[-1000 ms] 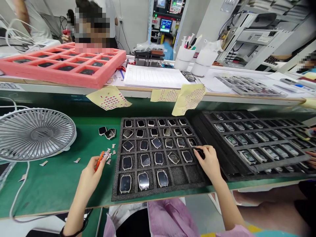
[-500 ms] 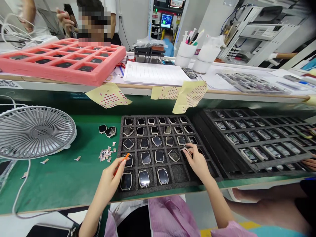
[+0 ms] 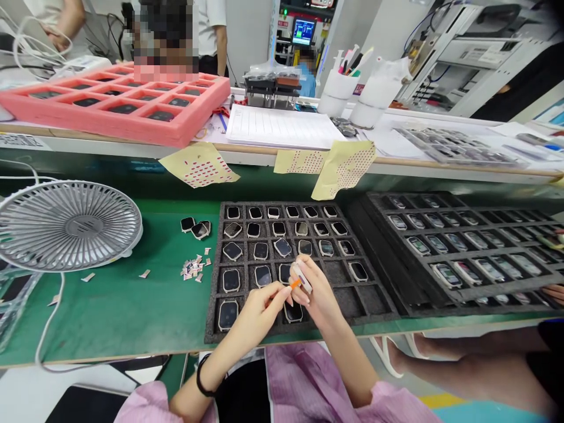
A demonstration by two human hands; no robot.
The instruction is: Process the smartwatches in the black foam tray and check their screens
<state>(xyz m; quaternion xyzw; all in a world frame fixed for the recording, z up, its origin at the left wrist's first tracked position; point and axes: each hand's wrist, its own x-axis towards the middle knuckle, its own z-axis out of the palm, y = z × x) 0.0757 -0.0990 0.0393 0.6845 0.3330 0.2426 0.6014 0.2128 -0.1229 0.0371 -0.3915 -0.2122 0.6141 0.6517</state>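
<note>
Over the front of the black foam tray [image 3: 369, 298], both of my hands meet. My left hand [image 3: 262, 305] pinches a thin orange stick-like tool [image 3: 296, 283], its tip at the side of a smartwatch body [image 3: 304, 278]. That watch, strapless and turned on edge, is gripped in my right hand [image 3: 321, 296]; my fingers cover part of it. Rows of similar watches, such as one smartwatch [image 3: 228, 315] at the front left, lie screen up in the tray's compartments. Whether the tool's tip touches or enters the watch's side I cannot tell.
Left of the tray lie a pile of small pale parts [image 3: 192, 269] and two loose watches [image 3: 201, 230]. A round fan [image 3: 79, 226] stands farther left. More filled black trays [image 3: 462, 247] are stacked at right. A pink foam tray [image 3: 176, 132] sits on the shelf.
My right hand has lifted a watch from the tray's right part and brought it left and nearer. My left hand has moved right with the orange tool, up to that watch.
</note>
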